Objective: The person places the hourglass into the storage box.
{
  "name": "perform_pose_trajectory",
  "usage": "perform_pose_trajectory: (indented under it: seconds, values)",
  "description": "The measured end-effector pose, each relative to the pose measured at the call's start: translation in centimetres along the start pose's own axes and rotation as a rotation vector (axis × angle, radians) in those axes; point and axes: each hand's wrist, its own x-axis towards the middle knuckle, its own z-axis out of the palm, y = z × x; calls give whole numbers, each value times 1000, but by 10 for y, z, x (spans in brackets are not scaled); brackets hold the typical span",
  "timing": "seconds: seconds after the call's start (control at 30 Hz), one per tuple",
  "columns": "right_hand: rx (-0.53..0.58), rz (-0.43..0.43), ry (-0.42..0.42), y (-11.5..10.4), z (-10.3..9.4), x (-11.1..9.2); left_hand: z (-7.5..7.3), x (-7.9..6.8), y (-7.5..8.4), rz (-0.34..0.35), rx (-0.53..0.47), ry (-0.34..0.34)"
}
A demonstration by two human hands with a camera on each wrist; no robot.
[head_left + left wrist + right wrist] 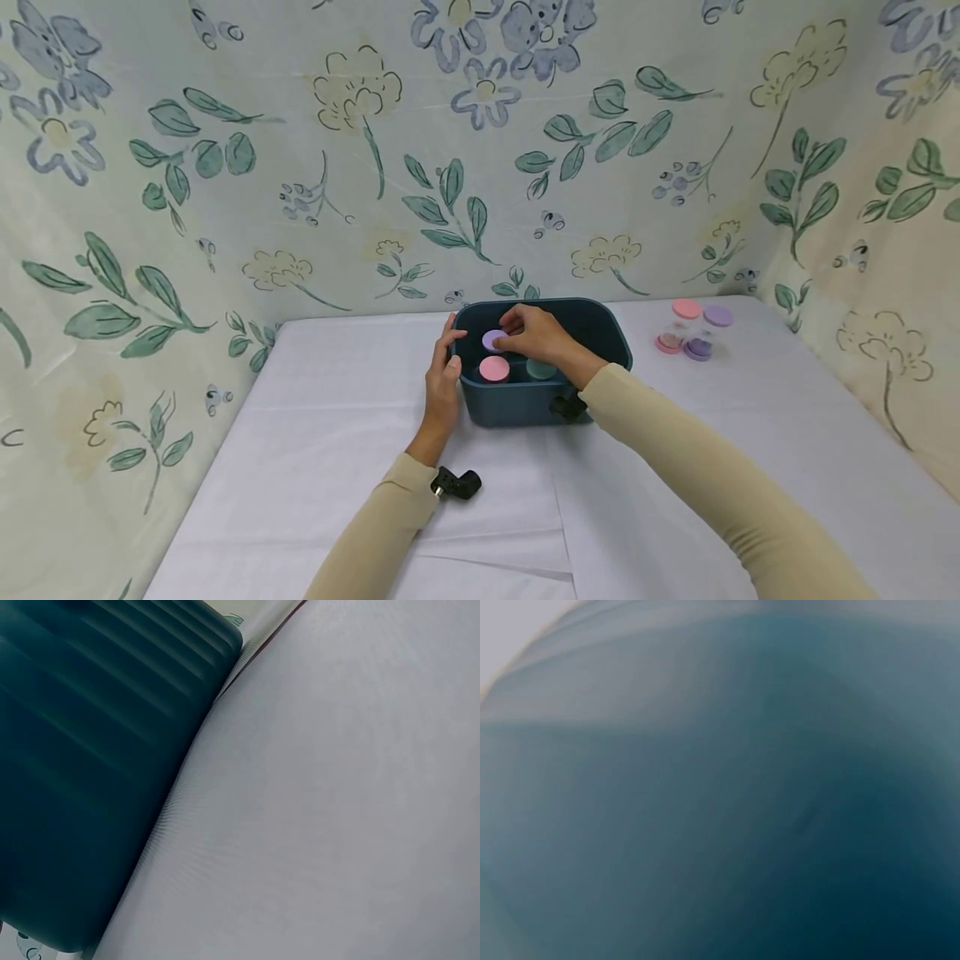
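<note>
A dark blue-green bin [510,407] stands on the white-covered table, its side wall also filling the left of the left wrist view. My left hand [441,385] holds the bin's left side, fingertips and thumb at the rim. Inside the bin, my right hand [546,335] pinches a purple-lidded jar [492,339] between thumb and fingers; its body is hidden. A pink-lidded jar [494,368] sits in front of it. Partly under the right wrist is a green-lidded jar [540,369]. Only the bin's blurred wall [727,795] fills the right wrist view.
Right of the bin, two clear jars stand side by side on the white cloth [337,442], one with a pink lid [686,309], the other with a purple lid [717,316]. A floral curtain [480,150] hangs behind the table and along its sides.
</note>
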Motion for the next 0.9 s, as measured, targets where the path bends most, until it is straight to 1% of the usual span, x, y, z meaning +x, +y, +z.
perform_pose_trajectory:
  seconds: [0.33,0.5,0.67,0.9]
  values:
    - [24,-11,33,2,-4,0,0,0,-4,15,-23,5]
    - [79,-9,60,2,-9,-3,0,0,-6,6,-30,-1]
    - [125,1,66,0,-14,-8,-1,1,-5,-12,-13,-7]
    - [134,-56,63,-4,-22,-20,-2,3,-4,-15,-1,-2]
